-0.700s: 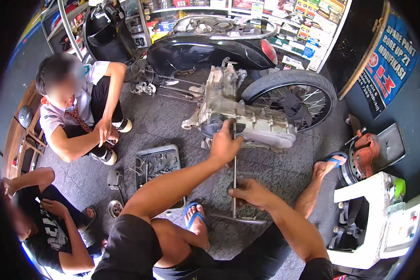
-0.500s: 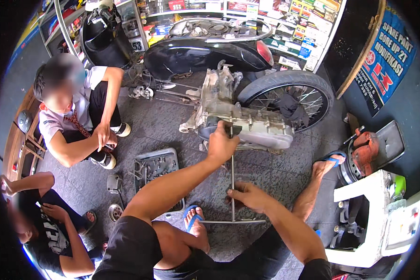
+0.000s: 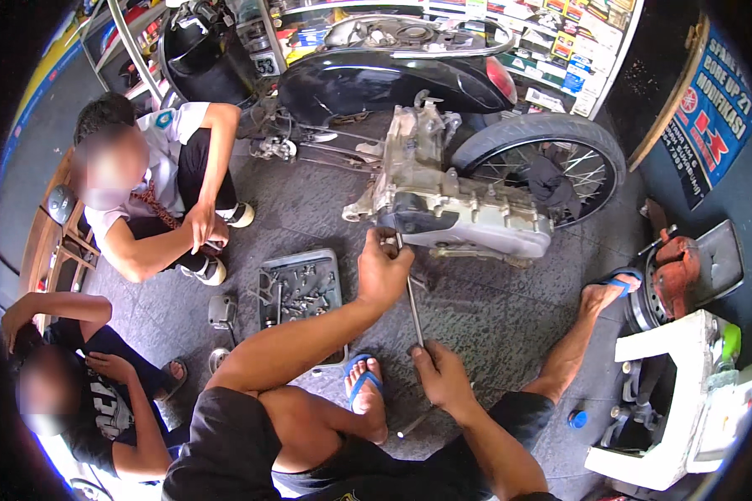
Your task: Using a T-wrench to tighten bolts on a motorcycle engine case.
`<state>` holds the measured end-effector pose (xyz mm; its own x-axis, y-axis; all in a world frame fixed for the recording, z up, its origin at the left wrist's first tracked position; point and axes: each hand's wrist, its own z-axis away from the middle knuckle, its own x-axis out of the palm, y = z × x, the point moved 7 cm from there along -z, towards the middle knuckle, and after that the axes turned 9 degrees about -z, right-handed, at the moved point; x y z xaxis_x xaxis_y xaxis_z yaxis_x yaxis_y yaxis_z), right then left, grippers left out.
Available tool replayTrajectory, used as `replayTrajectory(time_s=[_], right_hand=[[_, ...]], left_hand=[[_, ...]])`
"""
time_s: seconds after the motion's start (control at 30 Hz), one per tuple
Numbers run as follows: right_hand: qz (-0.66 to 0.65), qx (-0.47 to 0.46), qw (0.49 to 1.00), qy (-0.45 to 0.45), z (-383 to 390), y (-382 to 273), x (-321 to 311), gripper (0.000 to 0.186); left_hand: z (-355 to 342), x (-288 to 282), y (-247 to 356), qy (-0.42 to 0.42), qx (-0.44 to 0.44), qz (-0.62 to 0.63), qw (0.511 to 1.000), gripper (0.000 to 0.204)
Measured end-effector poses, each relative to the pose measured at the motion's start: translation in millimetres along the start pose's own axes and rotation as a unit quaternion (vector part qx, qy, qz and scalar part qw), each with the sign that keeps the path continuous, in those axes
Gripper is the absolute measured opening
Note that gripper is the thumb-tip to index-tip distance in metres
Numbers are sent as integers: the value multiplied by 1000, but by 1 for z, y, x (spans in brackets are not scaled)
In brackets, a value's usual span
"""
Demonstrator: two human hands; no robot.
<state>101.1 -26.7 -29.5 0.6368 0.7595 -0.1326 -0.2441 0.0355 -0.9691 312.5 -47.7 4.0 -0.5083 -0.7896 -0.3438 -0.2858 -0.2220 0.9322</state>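
Note:
A long metal T-handle wrench [image 3: 415, 309] slants between my hands, below the grey engine case [image 3: 493, 213]. My left hand [image 3: 383, 274] is closed around its upper end, close beside the dark cover [image 3: 422, 215] on the case. Whether the wrench tip touches the engine is hidden by my fingers. My right hand [image 3: 444, 377] grips the lower shaft, thumb along it. The crossbar shows partly below that hand. Left of my arm lies a grey tray [image 3: 337, 292] with several bolts and small metal parts.
A spoked rear wheel [image 3: 597, 159] and black motorcycle body [image 3: 384, 88] stand behind the engine. Two people [image 3: 171, 217] sit at left, one [image 3: 117, 401] nearer. At right are a red-orange part on a wheel rim [image 3: 677, 267], a white box frame [image 3: 685, 401] and a blue cap [image 3: 577, 419].
My left hand has come back from the engine cover, toward me and leftward. The wrench has gone from nearly upright to slanted, its crossbar turned. The whole view has shifted slightly.

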Motion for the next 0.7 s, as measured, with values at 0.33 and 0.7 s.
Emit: replayTrajectory(time_s=[0.33, 0.7], right_hand=[[-86, 1, 994, 70, -17, -4, 52, 29], [-433, 81, 896, 61, -42, -4, 94, 35]], left_hand=[[-24, -12, -6, -47, -13, 24, 999, 34], [16, -20, -35, -376, -134, 31, 916, 48]])
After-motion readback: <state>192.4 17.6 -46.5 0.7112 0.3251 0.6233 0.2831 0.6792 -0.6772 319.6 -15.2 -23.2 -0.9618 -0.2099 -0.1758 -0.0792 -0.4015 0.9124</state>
